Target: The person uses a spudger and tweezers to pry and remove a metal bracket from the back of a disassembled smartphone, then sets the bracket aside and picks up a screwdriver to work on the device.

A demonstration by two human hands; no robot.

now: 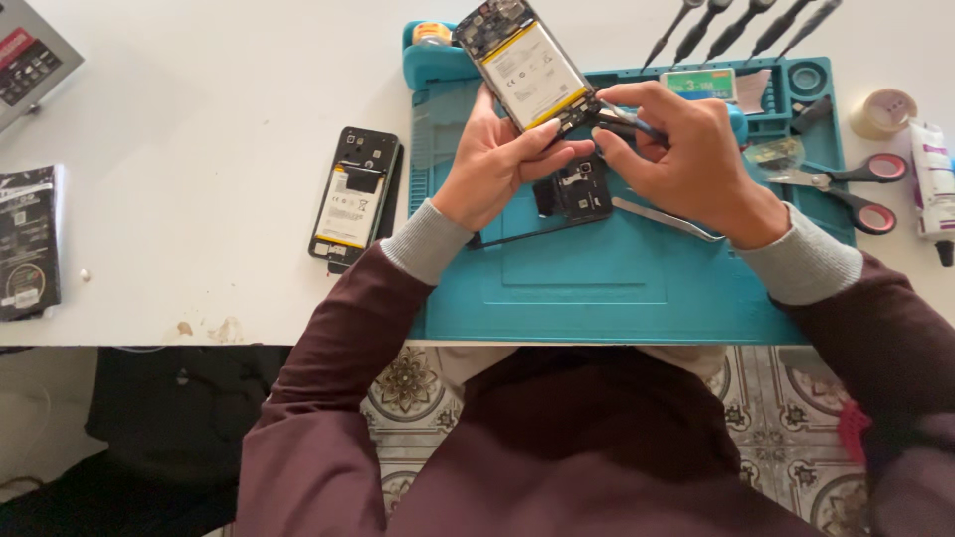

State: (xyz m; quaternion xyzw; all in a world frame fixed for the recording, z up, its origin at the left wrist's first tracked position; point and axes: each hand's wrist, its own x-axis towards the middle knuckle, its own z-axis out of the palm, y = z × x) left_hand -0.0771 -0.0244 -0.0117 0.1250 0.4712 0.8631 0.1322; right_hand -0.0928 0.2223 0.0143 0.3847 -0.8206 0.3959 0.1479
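Note:
My left hand (pixel 497 159) grips an opened phone (pixel 525 62) by its lower end, back cover off, white battery and yellow strip showing, tilted up above the teal work mat (pixel 617 288). My right hand (pixel 686 149) pinches a thin dark tool (pixel 629 121) whose tip meets the phone's bottom edge. Under the hands a black phone part (pixel 577 189) lies on the mat beside metal tweezers (pixel 667 219).
A second opened phone (pixel 355 194) lies on the white table left of the mat. Red-handled scissors (pixel 846 189), a tape roll (pixel 883 111) and a white tube (pixel 933 179) sit at right. Several screwdrivers (pixel 741 25) lie at the far edge. Dark packets (pixel 28 244) lie far left.

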